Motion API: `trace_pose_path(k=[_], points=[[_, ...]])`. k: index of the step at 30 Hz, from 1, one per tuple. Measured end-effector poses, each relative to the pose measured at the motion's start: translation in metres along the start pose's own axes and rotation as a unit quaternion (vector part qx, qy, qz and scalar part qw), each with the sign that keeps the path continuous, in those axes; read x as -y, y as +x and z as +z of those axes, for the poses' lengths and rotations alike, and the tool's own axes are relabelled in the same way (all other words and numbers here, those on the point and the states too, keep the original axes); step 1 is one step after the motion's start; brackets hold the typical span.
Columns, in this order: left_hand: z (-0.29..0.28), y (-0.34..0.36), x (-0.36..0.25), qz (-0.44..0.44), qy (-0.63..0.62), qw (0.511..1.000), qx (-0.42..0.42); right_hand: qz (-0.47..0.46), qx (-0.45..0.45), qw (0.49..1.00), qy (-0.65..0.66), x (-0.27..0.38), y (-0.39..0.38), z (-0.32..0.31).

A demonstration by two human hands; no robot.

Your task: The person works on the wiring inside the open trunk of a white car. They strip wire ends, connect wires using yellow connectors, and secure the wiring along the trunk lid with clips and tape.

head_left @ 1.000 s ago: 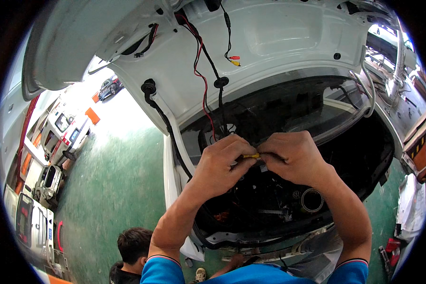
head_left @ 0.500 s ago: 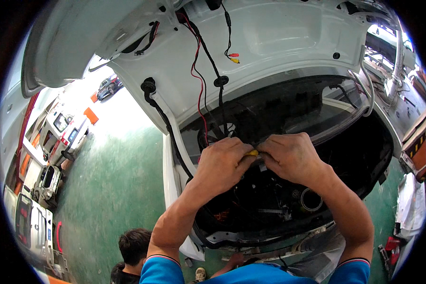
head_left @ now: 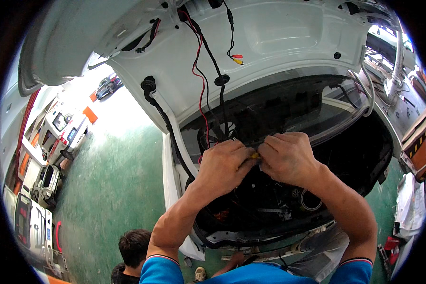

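Observation:
My left hand (head_left: 228,165) and my right hand (head_left: 285,156) meet in front of me, fingers closed round a small yellow piece (head_left: 254,155), mostly hidden between them. They are over the dark open trunk (head_left: 345,161) of a white car, below its raised lid (head_left: 288,40). A red wire (head_left: 201,94) and a black cable (head_left: 221,102) hang from the lid down behind my hands. Higher up dangles a short lead with red and yellow plugs (head_left: 236,59). A thick black harness (head_left: 162,118) runs down the left edge.
Another person (head_left: 134,248) in dark clothing is low at the bottom left. Vehicles (head_left: 62,135) line the left side of the green floor (head_left: 106,184). White panels (head_left: 406,203) and a red object (head_left: 390,244) lie at the right. An orange board (head_left: 90,115) stands farther back.
My hands have drawn slightly closer together, with my right fingers now covering more of the yellow piece. The red wire has shifted a little.

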State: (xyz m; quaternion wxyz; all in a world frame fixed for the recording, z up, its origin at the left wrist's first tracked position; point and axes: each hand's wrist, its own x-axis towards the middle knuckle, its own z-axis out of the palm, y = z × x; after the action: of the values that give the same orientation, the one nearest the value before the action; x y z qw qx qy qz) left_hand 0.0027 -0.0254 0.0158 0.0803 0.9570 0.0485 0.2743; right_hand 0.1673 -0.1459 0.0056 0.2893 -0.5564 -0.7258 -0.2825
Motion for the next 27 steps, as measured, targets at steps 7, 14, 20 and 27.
trace_pose_path(k=[7,14,20,27], points=[[-0.005,0.000,0.007,0.093,0.006,0.996,-0.016,0.119,0.061,0.969,0.209,-0.019,0.002,-0.005],[-0.010,-0.005,0.012,0.111,-0.045,0.992,-0.039,0.280,0.019,0.861,0.425,-0.024,-0.012,-0.015],[-0.009,-0.005,0.012,0.099,-0.030,0.994,-0.041,0.082,-0.035,0.971,0.222,0.001,-0.014,-0.013],[-0.008,-0.005,0.005,0.063,-0.009,0.998,-0.011,0.034,-0.047,0.995,0.079,0.008,-0.016,-0.003]])
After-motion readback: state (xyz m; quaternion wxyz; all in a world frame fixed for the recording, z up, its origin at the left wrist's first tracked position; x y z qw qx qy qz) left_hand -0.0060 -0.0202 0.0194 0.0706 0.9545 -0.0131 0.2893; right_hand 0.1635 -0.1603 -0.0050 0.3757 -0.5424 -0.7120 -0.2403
